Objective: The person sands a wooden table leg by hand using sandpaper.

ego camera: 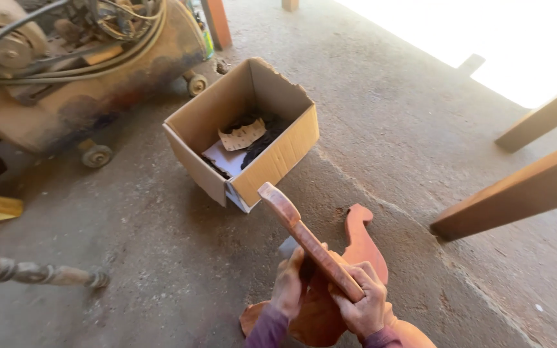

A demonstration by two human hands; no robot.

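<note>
Concrete floor [420,129] lying dusty | left hand [289,283] and right hand [363,303] both gripping carved wooden piece [304,235] | open cardboard box [278,154] sitting just ahead, air compressor [78,71] standing beyond

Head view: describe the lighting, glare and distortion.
Head view: sunlit floor at upper right is blown out to white; the box casts a soft shadow toward the lower left; wide-angle bending shows at the edges; both hands and the wooden piece stay sharp.

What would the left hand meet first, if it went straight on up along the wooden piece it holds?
Probably the cardboard box. The left hand points up along the curved wooden piece, whose tip ends just short of the box's near corner; depth is unclear.
</note>
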